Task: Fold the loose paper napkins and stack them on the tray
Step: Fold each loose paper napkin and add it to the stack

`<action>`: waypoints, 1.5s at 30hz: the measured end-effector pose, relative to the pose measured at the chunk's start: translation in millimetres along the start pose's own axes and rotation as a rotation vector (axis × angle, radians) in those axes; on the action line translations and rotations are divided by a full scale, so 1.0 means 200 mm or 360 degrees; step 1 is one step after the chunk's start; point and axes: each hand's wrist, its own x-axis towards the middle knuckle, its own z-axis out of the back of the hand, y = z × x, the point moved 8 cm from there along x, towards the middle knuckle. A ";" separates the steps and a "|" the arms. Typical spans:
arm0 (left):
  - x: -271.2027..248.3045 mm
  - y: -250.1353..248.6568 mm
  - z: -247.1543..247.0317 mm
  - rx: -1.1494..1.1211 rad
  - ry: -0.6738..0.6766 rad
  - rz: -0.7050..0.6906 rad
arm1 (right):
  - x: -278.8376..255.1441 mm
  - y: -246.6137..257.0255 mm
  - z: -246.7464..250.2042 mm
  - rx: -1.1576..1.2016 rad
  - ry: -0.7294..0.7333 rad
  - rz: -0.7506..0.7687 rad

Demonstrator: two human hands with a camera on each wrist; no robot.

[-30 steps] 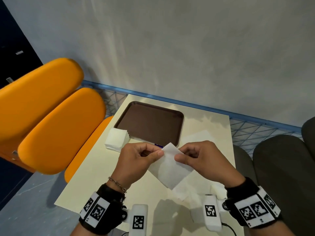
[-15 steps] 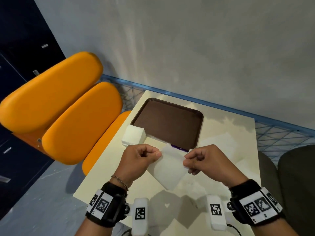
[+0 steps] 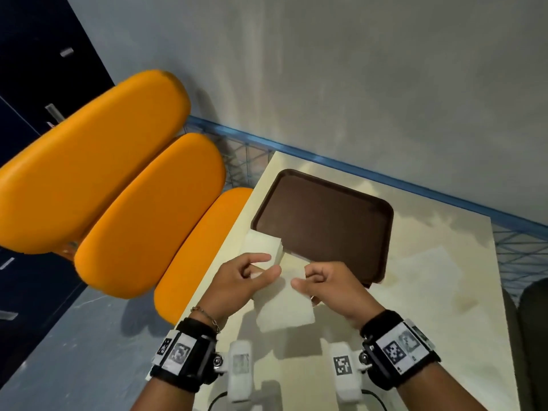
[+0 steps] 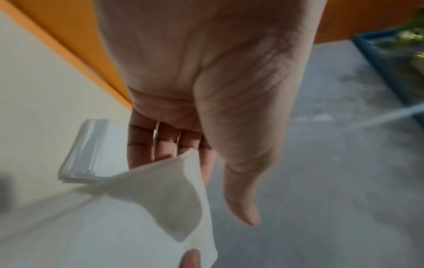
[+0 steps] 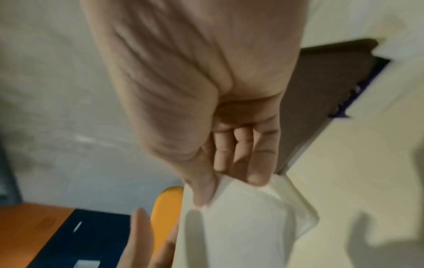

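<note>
A white paper napkin [image 3: 284, 307] hangs in the air between my hands, above the table's near half. My right hand [image 3: 299, 280] pinches its upper right corner; in the right wrist view the thumb presses the napkin [image 5: 241, 226] against curled fingers [image 5: 252, 172]. My left hand [image 3: 271, 264] is at the upper left edge. In the left wrist view its fingers [image 4: 160, 145] lie nearly straight behind the napkin [image 4: 137, 208] and the thumb stands a little off it. The brown tray [image 3: 326, 221] lies bare just beyond my hands. A stack of napkins [image 3: 264, 243] sits at its near left corner.
A loose napkin [image 3: 427, 268] lies flat on the cream table [image 3: 415, 351] right of the tray. Orange padded seats [image 3: 148, 218] stand along the table's left edge, a dark seat [image 3: 533, 321] at the right. A blue rail [image 3: 385, 179] and grey wall close off the far side.
Both hands carried the napkin forward and left, nearer the stack and tray. The left hand's pinch has loosened, with index finger and thumb now stretched out. The view swung right.
</note>
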 end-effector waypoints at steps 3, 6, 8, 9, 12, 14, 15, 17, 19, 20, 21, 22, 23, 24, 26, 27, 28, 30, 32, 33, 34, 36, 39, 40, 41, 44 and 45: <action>0.08 0.17 0.02 -0.0309 0.0154 0.0306 | 0.15 -0.05 -0.04 0.0383 -0.0203 -0.0133; 0.14 0.33 0.07 -0.0393 0.0019 0.0457 | 0.28 -0.13 -0.13 0.0620 -0.0238 -0.0322; 0.20 0.42 0.14 -0.0546 -0.0239 0.0538 | 0.35 -0.21 -0.18 0.0572 -0.0251 -0.0452; 0.23 0.46 0.17 -0.0660 -0.0328 0.0557 | 0.37 -0.25 -0.19 0.0516 -0.0247 -0.0513; 0.37 0.48 0.24 -0.0725 -0.0479 0.0505 | 0.46 -0.29 -0.25 0.0308 -0.0148 -0.0547; 0.48 0.47 0.31 -0.0370 -0.0548 0.0365 | 0.52 -0.27 -0.26 0.0141 -0.0134 -0.0487; 0.54 0.46 0.33 -0.0183 -0.0555 0.0288 | 0.56 -0.27 -0.25 0.0075 -0.0171 -0.0445; 0.65 0.44 0.36 0.0069 -0.0554 0.0208 | 0.64 -0.28 -0.22 -0.0004 -0.0279 -0.0388; 0.72 0.45 0.38 0.0203 -0.0562 0.0209 | 0.70 -0.31 -0.21 -0.0015 -0.0360 -0.0397; 0.75 0.46 0.38 0.0242 -0.0563 0.0223 | 0.73 -0.34 -0.20 -0.0023 -0.0387 -0.0406; 0.77 0.46 0.38 0.0274 -0.0559 0.0224 | 0.75 -0.36 -0.20 -0.0043 -0.0403 -0.0409; 0.79 0.47 0.37 0.0307 -0.0558 0.0222 | 0.77 -0.37 -0.19 -0.0067 -0.0420 -0.0400; 0.80 0.48 0.37 0.0334 -0.0559 0.0215 | 0.79 -0.38 -0.19 -0.0090 -0.0444 -0.0394; 0.81 0.49 0.37 0.0355 -0.0564 0.0208 | 0.80 -0.40 -0.18 -0.0101 -0.0470 -0.0391; 0.81 0.50 0.36 0.0389 -0.0582 0.0197 | 0.82 -0.43 -0.16 -0.0105 -0.0519 -0.0410; 0.82 0.51 0.36 0.0401 -0.0591 0.0189 | 0.83 -0.44 -0.16 -0.0103 -0.0538 -0.0417; 0.82 0.51 0.36 0.0412 -0.0599 0.0178 | 0.83 -0.45 -0.15 -0.0094 -0.0555 -0.0419; 0.82 0.51 0.36 0.0438 -0.0614 0.0157 | 0.84 -0.46 -0.15 -0.0076 -0.0598 -0.0427; 0.82 0.51 0.36 0.0457 -0.0638 0.0157 | 0.84 -0.48 -0.15 -0.0073 -0.0610 -0.0430; 0.81 0.51 0.36 0.0464 -0.0649 0.0167 | 0.84 -0.49 -0.15 -0.0084 -0.0610 -0.0437; 0.81 0.51 0.36 0.0475 -0.0656 0.0178 | 0.85 -0.50 -0.14 -0.0098 -0.0615 -0.0445; 0.81 0.51 0.37 0.0512 -0.0664 0.0164 | 0.86 -0.52 -0.14 -0.0111 -0.0618 -0.0445; 0.80 0.51 0.37 0.0580 -0.0678 0.0129 | 0.86 -0.51 -0.15 -0.0124 -0.0595 -0.0433; 0.80 0.51 0.37 0.0587 -0.0679 0.0134 | 0.86 -0.52 -0.15 -0.0116 -0.0589 -0.0438; 0.80 0.51 0.36 0.0586 -0.0679 0.0139 | 0.86 -0.52 -0.15 -0.0110 -0.0587 -0.0447; 0.78 0.48 0.36 0.0627 -0.0704 0.0090 | 0.85 -0.53 -0.15 -0.0082 -0.0595 -0.0501; 0.77 0.47 0.36 0.0681 -0.0725 0.0043 | 0.85 -0.53 -0.15 -0.0084 -0.0600 -0.0517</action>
